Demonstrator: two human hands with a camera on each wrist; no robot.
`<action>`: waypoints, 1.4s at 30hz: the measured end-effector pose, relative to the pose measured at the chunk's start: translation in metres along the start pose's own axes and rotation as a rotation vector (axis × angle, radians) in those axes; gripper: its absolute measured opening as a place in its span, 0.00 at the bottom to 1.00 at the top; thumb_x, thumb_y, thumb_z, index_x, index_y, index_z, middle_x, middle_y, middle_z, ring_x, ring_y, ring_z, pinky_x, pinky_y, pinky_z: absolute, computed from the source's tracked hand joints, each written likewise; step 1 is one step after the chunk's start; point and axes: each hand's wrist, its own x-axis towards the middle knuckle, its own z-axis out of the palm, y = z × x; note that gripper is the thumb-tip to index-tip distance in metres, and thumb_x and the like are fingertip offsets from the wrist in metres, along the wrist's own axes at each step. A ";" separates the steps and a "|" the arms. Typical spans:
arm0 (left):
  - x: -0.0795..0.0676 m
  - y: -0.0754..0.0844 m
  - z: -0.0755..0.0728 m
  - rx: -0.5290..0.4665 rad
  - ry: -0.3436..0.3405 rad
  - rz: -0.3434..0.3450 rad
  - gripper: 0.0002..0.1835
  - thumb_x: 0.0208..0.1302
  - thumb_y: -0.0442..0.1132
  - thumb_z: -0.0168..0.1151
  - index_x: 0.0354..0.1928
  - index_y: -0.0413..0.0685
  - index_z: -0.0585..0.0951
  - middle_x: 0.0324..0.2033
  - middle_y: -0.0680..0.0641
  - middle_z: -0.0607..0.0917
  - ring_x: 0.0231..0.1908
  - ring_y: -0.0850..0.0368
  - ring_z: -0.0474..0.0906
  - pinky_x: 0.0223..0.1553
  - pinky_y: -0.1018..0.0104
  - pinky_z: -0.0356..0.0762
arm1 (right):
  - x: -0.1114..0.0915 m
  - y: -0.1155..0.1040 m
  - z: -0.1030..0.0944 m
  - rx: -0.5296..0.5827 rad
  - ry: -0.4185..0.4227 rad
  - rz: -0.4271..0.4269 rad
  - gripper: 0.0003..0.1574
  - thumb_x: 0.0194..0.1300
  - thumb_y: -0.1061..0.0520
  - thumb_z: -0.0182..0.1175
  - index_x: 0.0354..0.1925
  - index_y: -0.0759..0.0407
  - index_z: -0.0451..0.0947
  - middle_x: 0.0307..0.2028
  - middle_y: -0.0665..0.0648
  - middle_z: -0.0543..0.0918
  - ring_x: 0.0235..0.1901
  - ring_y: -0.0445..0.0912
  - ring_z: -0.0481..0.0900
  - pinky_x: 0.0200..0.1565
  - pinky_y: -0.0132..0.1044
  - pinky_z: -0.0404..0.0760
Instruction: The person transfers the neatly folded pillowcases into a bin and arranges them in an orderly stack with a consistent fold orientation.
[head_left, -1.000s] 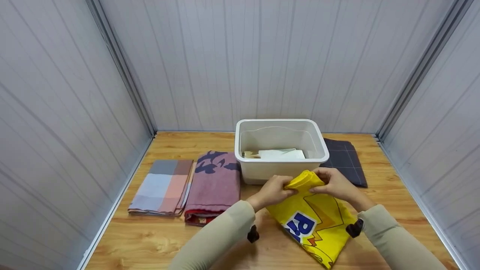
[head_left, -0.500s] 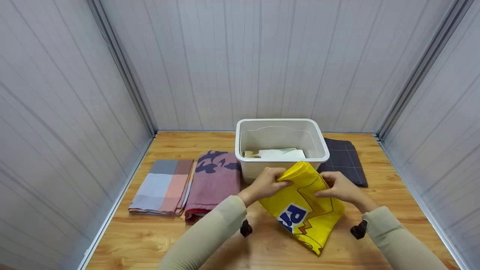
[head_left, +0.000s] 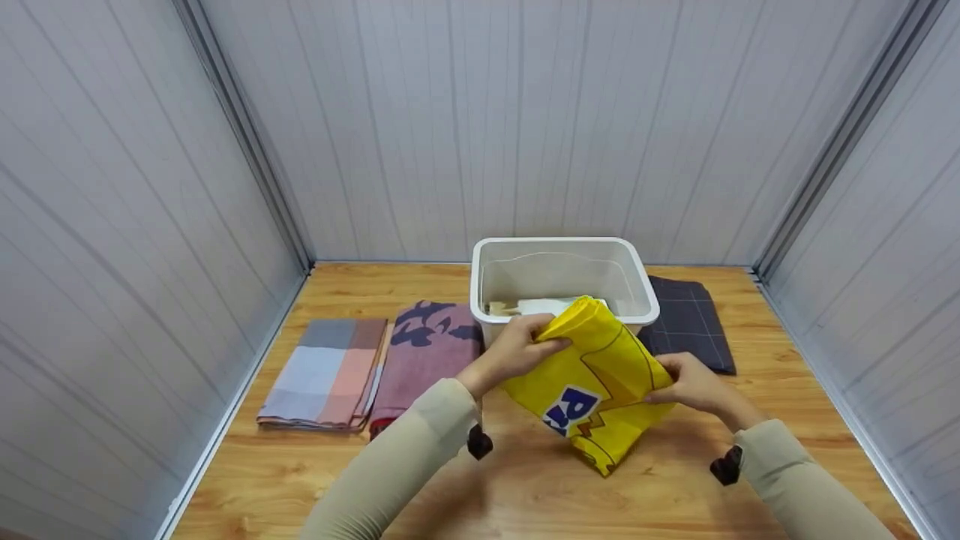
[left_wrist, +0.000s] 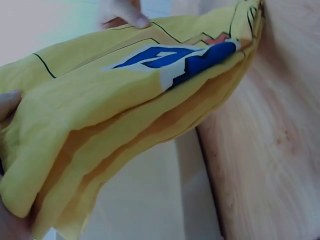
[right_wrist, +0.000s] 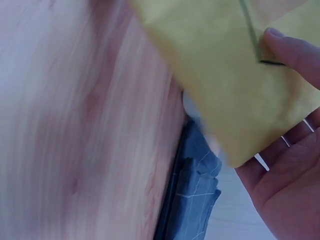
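Note:
Both hands hold a folded yellow cloth point(head_left: 600, 367) printed with blue letters and a zigzag, raised and tilted in front of a white plastic bin point(head_left: 555, 276). My left hand point(head_left: 511, 352) pinches its upper left edge, near the bin's front rim. On the opposite side, my right hand point(head_left: 699, 388) grips the right edge; in the right wrist view its thumb point(right_wrist: 292, 52) lies on the front face with the fingers behind. Several stacked layers of the yellow cloth point(left_wrist: 120, 95) show along its open side in the left wrist view. The cloth's top corner overlaps the bin opening in the head view.
A white flat item point(head_left: 538, 306) and a tan piece point(head_left: 500, 308) lie inside the bin. Left of it are a folded purple cloth point(head_left: 431, 367) and a folded checked cloth point(head_left: 330, 371). A dark folded cloth point(head_left: 686, 322) lies to its right. Pale panel walls enclose the wooden table point(head_left: 277, 480).
The yellow cloth has risen and moved left and away from me, toward the bin. My right hand has slid from near its top down to its right edge; the left still grips it.

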 end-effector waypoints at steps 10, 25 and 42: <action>-0.003 0.001 -0.017 -0.054 -0.011 -0.057 0.13 0.78 0.45 0.67 0.56 0.47 0.88 0.47 0.47 0.92 0.39 0.59 0.87 0.47 0.64 0.89 | -0.004 0.006 -0.002 0.004 -0.036 0.019 0.23 0.58 0.65 0.80 0.51 0.69 0.87 0.44 0.64 0.92 0.36 0.41 0.83 0.43 0.30 0.87; -0.004 0.003 -0.040 -0.122 0.069 -0.060 0.13 0.78 0.41 0.67 0.57 0.43 0.86 0.46 0.43 0.91 0.38 0.56 0.86 0.46 0.63 0.88 | -0.005 -0.008 -0.012 0.097 0.060 0.010 0.12 0.61 0.66 0.75 0.44 0.72 0.88 0.35 0.50 0.92 0.31 0.39 0.82 0.38 0.33 0.84; -0.001 0.002 -0.062 -0.284 0.211 -0.142 0.17 0.80 0.43 0.64 0.63 0.43 0.82 0.46 0.42 0.88 0.39 0.52 0.88 0.46 0.59 0.91 | 0.004 -0.038 -0.012 0.616 0.311 0.020 0.14 0.72 0.71 0.66 0.47 0.54 0.88 0.39 0.51 0.92 0.39 0.44 0.93 0.43 0.39 0.93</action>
